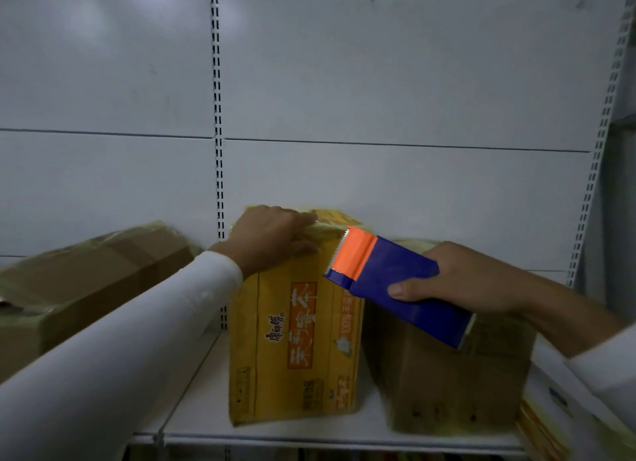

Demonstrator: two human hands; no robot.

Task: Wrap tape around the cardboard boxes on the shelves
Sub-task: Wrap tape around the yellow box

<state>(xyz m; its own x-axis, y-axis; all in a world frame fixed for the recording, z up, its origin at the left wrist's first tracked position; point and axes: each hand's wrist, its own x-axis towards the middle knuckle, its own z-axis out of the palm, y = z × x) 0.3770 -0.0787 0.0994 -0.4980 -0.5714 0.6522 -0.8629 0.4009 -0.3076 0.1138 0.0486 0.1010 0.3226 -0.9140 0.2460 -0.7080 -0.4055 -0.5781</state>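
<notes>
1. Right hand (461, 281) is curled round the blue tape dispenser with the orange serrated head (395, 281), thumb on its near face. Toothed edge points up-left, at or just off the upper right edge of the yellow printed cardboard box (296, 343); I can't tell if it touches.
2. Left hand (272, 240) lies flat on the top of that box, fingers straight and pointing right, pressing down on what looks like glossy tape or film.
3. The yellow box stands on end on the white metal shelf (199, 402), long axis vertical. It sits left of the dispenser, so I judge the next pull runs right to left across the top, toward the left hand. Right hand is the nearer one to that edge.
4. Plain brown cardboard box (447, 381) touches the yellow one on its right, under the dispenser. A tilted brown cardboard box with glossy wrap (89, 281) lies well to the left.
</notes>
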